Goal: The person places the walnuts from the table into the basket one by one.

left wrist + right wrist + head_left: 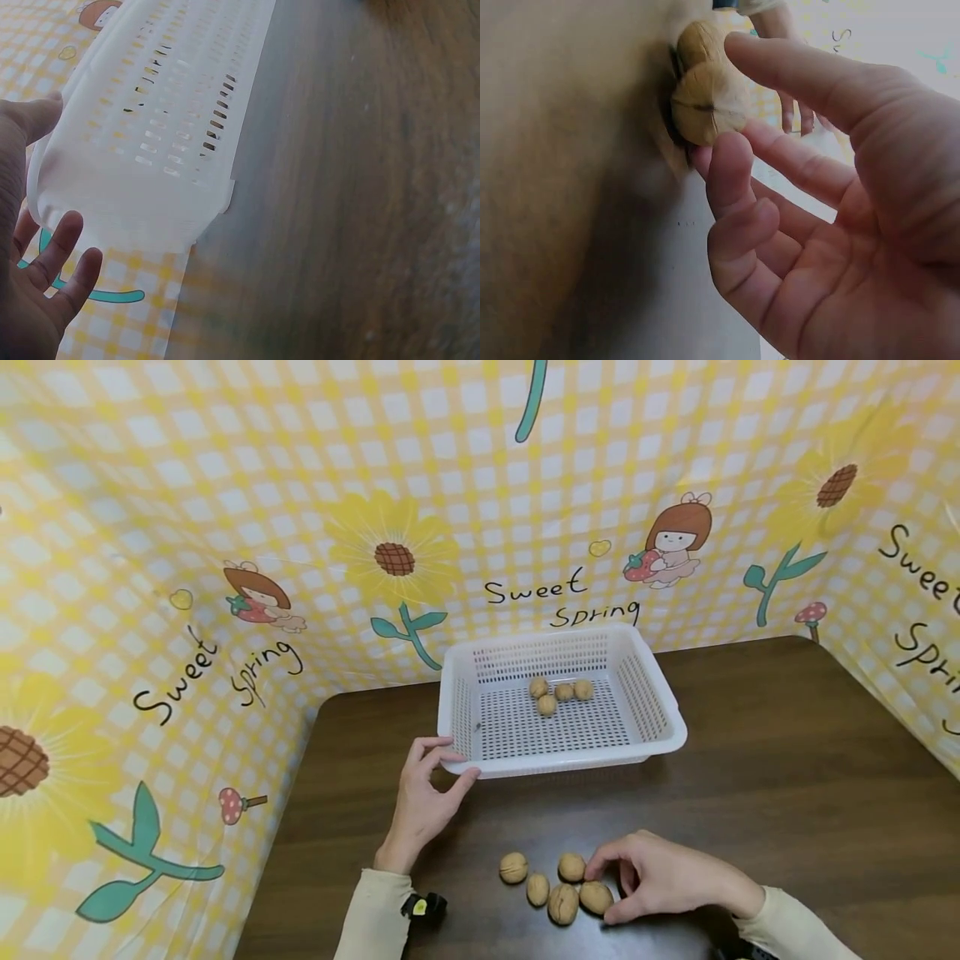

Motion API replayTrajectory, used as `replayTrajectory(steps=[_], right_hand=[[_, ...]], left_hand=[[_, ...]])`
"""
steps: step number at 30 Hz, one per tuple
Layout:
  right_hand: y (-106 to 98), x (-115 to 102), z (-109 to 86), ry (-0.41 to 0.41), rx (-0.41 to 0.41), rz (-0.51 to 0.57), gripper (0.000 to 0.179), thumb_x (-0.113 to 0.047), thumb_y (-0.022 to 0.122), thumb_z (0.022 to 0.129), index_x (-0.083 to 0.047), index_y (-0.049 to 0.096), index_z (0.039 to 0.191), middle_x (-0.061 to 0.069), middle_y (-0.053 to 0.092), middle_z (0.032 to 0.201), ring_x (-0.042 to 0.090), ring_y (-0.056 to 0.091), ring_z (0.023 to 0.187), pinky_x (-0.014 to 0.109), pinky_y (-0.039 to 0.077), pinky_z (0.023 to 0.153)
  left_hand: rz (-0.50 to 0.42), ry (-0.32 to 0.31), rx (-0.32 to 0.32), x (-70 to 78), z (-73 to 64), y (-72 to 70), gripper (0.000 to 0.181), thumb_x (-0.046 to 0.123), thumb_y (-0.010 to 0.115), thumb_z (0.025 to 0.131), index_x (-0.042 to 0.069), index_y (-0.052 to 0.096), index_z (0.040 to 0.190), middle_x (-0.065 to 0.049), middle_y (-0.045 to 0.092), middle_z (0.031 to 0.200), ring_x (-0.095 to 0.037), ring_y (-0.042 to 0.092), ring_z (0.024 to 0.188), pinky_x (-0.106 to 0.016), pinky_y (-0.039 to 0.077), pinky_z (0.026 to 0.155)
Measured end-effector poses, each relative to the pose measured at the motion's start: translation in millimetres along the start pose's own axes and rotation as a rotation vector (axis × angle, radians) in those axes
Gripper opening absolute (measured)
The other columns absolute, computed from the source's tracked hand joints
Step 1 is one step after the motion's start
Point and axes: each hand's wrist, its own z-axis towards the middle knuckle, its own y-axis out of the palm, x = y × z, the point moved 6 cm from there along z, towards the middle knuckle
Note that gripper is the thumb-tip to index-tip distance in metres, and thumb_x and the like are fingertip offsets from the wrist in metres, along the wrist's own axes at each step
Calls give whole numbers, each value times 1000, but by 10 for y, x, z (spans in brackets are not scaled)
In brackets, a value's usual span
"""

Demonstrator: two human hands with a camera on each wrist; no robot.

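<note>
A white plastic basket (562,766) with slotted walls stands towards the back of the table, and several walnuts (547,705) lie on its floor. My left hand (423,797) holds its near left corner, thumb on the front rim and fingers at the left rim. In the left wrist view the basket's slotted wall (180,127) rises beside that hand (34,247). Nearer to me, my right hand (663,877) has its thumb and fingers curled about a walnut (596,899) at the right of a loose group. The right wrist view shows fingertips against a walnut (709,105).
More walnuts sit close by on the dark wooden table (787,777): one (513,867) at the left, a large one (562,904) in front, another (572,867) behind. A yellow checked cloth (450,460) with printed flowers hangs around the back and sides.
</note>
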Motion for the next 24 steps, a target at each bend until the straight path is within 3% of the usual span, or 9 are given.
replayTrajectory(steps=[4, 10, 18, 24], right_hand=[[40, -4, -24, -10, 34, -46, 30, -26, 87, 91, -18, 74, 117, -13, 67, 74, -11, 55, 65, 19, 53, 57], [91, 57, -21, 7, 40, -6, 28, -26, 87, 90, -20, 76, 114, -15, 65, 74, -11, 55, 65, 18, 51, 56], [113, 123, -9, 6, 30, 27, 29, -26, 87, 90, -17, 77, 116, -7, 65, 65, -12, 51, 60, 18, 49, 53], [104, 143, -8, 0, 40, -11, 29, -27, 86, 90, -17, 78, 117, -15, 61, 70, -13, 49, 60, 16, 47, 53]], left_hand=[[0, 1, 8, 0, 0, 1, 18, 22, 88, 88, 18, 75, 100, -6, 60, 134, -29, 59, 132, -47, 49, 107], [12, 1, 10, -4, -17, 11, 19, 23, 88, 88, 18, 74, 100, -6, 60, 134, -29, 59, 132, -45, 50, 105], [5, 3, 12, -20, -17, 16, 19, 22, 89, 88, 19, 75, 100, -6, 60, 134, -29, 58, 132, -44, 48, 105], [11, 15, 16, -9, -8, 14, 20, 20, 89, 87, 18, 75, 100, -7, 60, 135, -30, 59, 131, -43, 49, 104]])
